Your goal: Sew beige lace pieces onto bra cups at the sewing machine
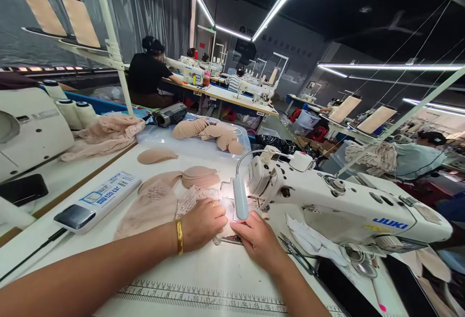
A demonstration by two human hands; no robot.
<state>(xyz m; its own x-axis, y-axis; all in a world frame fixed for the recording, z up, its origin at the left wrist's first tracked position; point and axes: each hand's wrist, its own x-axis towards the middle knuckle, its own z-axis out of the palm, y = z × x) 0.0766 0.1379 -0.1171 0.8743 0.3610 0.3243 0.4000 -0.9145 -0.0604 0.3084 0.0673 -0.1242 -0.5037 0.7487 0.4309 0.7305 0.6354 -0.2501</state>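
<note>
My left hand, with a gold bangle and a ring, is closed with its fingers curled on the edge of a beige lace fabric piece spread over the table. My right hand pinches the fabric under the lamp, just right of my left hand. Both hands are close in front of the needle area of a white JUKI sewing machine. A grey gooseneck lamp hides part of that area, and my fingers cover the cloth edge. Stacked beige oval pads sit behind my left hand.
More beige pads lie on a clear plastic lid at the back. A white control box stands to the left. Scissors and a black phone lie at right. A ruler strip runs along the front. Co-workers sit at machines beyond.
</note>
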